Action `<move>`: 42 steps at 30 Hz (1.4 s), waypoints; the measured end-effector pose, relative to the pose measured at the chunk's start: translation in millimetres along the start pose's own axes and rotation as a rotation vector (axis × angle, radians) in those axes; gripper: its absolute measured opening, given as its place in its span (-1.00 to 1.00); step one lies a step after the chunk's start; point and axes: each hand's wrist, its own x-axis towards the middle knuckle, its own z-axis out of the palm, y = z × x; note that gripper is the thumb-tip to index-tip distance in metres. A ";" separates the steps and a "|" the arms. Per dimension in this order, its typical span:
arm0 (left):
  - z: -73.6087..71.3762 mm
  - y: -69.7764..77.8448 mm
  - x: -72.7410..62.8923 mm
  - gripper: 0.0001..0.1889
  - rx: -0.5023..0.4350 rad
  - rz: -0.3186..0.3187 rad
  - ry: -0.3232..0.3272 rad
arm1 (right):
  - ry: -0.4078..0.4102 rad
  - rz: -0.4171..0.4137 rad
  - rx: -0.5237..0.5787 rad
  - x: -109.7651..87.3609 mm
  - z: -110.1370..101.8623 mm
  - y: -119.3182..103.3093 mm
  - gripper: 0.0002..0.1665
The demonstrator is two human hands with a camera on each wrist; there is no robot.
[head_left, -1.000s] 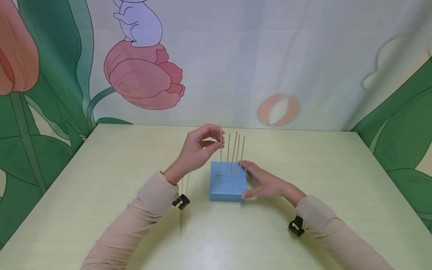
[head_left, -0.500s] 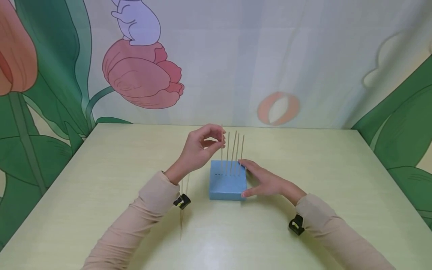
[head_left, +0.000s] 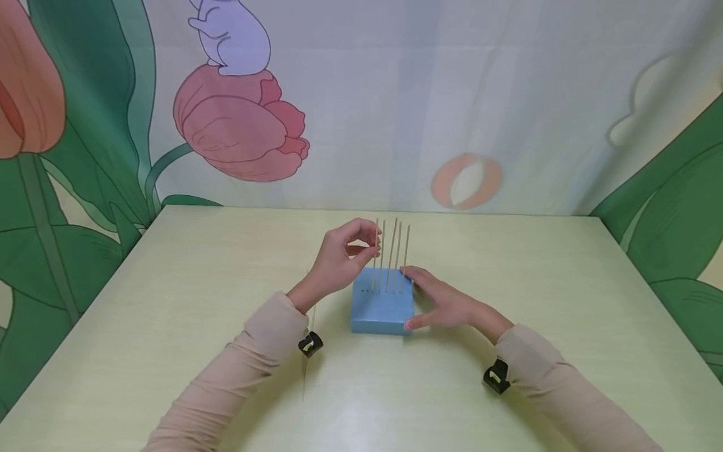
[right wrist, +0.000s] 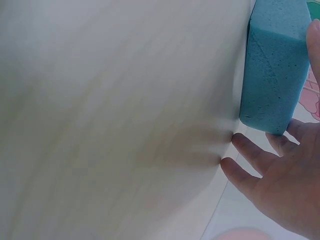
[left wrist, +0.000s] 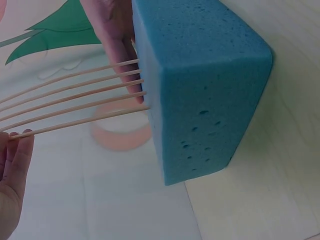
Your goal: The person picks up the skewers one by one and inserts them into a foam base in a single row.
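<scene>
In the head view, my left hand [head_left: 344, 257] pinches a thin wooden skewer [head_left: 375, 270] between thumb and fingertips. The skewer's lower end meets the top of the blue foam block [head_left: 381, 314], left of several upright skewers [head_left: 397, 251] standing in a row. Small dark holes show in the block's top just left of the held skewer. My right hand [head_left: 446, 304] grips the block's right side, thumb at the front corner and fingers at the back. In the left wrist view, fingertips hold the nearest skewer [left wrist: 75, 123] well above the foam.
Loose skewers [head_left: 305, 373] lie on the pale wooden table [head_left: 536, 282] beneath my left wrist, partly hidden by it. A printed curtain [head_left: 350, 94] with flowers and a rabbit hangs behind the table's far edge.
My left hand has moved slightly right and down with the skewer, whose lower end now sits at the row of holes. The right hand stays on the block.
</scene>
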 end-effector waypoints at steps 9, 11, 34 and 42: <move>-11.7 -12.7 -6.7 -0.65 0.039 -0.004 -0.046 | 0.002 0.003 0.005 0.4 -1.2 -1.7 0.21; -18.0 -21.9 -9.4 -0.62 0.065 -0.010 -0.056 | 0.000 0.006 0.007 0.6 -1.3 -2.2 0.21; -96.5 -67.1 -49.5 -0.23 0.360 -0.333 -0.277 | -0.014 0.007 0.004 -1.3 -1.3 -1.7 0.22; -103.4 -81.6 -54.7 -0.12 0.378 -0.474 -0.414 | -0.002 -0.001 -0.006 -0.9 -0.8 -2.1 0.21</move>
